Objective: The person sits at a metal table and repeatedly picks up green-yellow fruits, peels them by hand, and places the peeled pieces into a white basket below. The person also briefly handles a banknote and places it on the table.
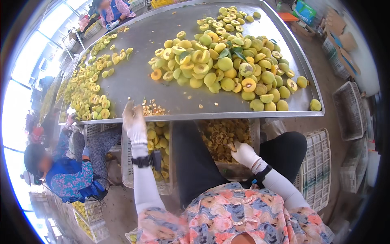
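Observation:
My left hand (133,117), in a pale glove with stained fingertips, is over the near rim of the metal table (131,80), beside a small pile of kernels (153,109). Blur hides whether it holds anything. My right hand (245,154), also gloved, is lower down, over a crate of brown pit shells or scraps (227,134). Something small and brownish shows at its fingertips, too unclear to name. Beyond both hands lies a large heap of yellow-green plum-like fruit (225,64), some whole and some halved. A crate of yellow fruit (161,143) stands below my left hand.
Halved fruit (88,88) covers the table's left end. A co-worker in a blue vest (67,170) sits at left; another person (114,12) is at the far edge. Plastic crates (315,167) stand at right. My legs (195,158) are under the table edge.

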The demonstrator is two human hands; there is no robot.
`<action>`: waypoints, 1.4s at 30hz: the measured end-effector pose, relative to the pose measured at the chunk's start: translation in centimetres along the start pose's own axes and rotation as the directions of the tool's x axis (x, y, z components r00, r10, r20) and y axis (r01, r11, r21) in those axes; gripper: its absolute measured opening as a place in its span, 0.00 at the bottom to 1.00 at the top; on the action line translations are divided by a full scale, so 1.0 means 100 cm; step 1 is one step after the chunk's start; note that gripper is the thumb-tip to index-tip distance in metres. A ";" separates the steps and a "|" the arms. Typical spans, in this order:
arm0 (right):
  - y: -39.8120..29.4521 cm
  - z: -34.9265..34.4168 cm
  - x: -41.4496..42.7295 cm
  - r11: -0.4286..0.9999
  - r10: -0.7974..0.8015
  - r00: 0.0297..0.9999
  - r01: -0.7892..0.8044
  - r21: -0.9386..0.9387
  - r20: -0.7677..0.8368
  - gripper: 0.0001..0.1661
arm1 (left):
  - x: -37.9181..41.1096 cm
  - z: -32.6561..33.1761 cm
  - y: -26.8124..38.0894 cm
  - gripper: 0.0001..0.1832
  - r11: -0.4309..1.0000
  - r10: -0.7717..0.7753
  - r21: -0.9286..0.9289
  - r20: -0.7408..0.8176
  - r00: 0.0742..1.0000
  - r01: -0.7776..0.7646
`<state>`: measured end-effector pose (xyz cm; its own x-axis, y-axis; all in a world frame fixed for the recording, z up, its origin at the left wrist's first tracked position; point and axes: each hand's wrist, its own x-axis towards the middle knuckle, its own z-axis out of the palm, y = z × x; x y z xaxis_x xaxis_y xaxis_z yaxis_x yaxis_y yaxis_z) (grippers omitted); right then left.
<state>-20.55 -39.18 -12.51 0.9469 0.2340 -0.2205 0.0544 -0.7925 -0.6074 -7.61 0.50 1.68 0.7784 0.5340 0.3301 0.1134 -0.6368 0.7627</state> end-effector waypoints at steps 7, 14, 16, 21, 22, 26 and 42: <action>0.011 0.007 0.004 1.000 0.009 0.981 -0.007 -0.012 0.195 0.25 | 0.129 0.137 0.006 0.29 0.945 0.012 0.318 0.190 0.982 -0.073; 0.018 0.015 0.013 0.994 -0.001 0.994 -0.010 0.107 0.107 0.17 | 0.144 0.173 0.000 0.20 0.916 -0.176 0.398 0.301 0.937 0.044; 0.016 0.013 0.013 0.996 -0.016 0.999 0.012 0.085 0.041 0.16 | 0.116 0.159 0.000 0.17 0.903 -0.246 -0.240 0.390 0.887 0.356; -0.011 -0.004 0.027 0.871 0.160 0.933 0.019 0.491 -0.321 0.10 | 0.021 0.103 0.033 0.16 0.356 -0.160 -0.679 0.633 0.758 0.642; -0.018 -0.015 0.032 0.793 0.205 0.943 -0.004 0.609 -0.261 0.08 | -0.009 0.093 0.042 0.17 0.191 -0.071 -0.680 0.710 0.701 0.708; -0.064 -0.059 0.030 0.810 -0.028 0.866 0.313 0.496 -0.499 0.07 | -0.119 0.070 0.071 0.15 0.197 0.141 -0.571 0.821 0.553 0.797; -0.120 -0.068 -0.033 0.863 -0.328 0.749 0.486 0.140 -0.576 0.06 | -0.227 0.023 0.117 0.23 0.319 0.112 -0.699 0.699 0.707 0.640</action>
<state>-22.20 -34.28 0.72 0.8737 0.1114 0.4736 0.4627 -0.4913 -0.7380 -22.55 -20.35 1.77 0.9941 -0.0827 -0.0699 0.1031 0.5271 0.8436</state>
